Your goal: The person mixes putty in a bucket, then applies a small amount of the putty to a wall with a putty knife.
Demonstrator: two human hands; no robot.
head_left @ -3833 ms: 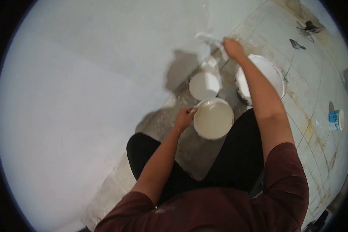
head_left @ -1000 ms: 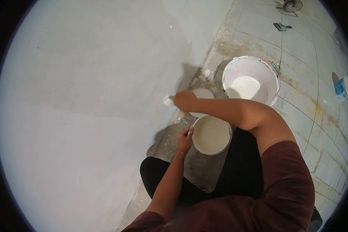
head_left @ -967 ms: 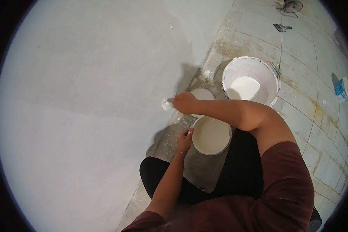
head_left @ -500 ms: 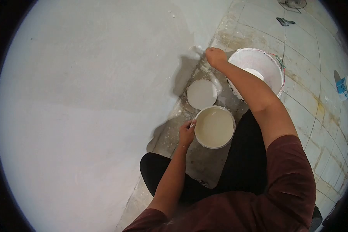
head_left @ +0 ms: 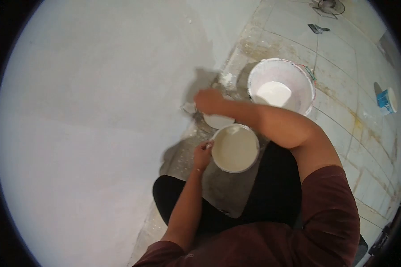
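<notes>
as the left hand (head_left: 202,155) pinches the small pail (head_left: 235,171), the right hand (head_left: 209,101) reaches across clasping a blurred tool (head_left: 188,108).

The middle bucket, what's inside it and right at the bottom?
Inside the middle bucket is smooth, cream-coloured stuff, like paint. It covers the bottom, so I can't see what's underneath or how deep it goes.

Open white bucket (head_left: 236,171) (cream liquid (head_left: 235,150) inside)
</notes>
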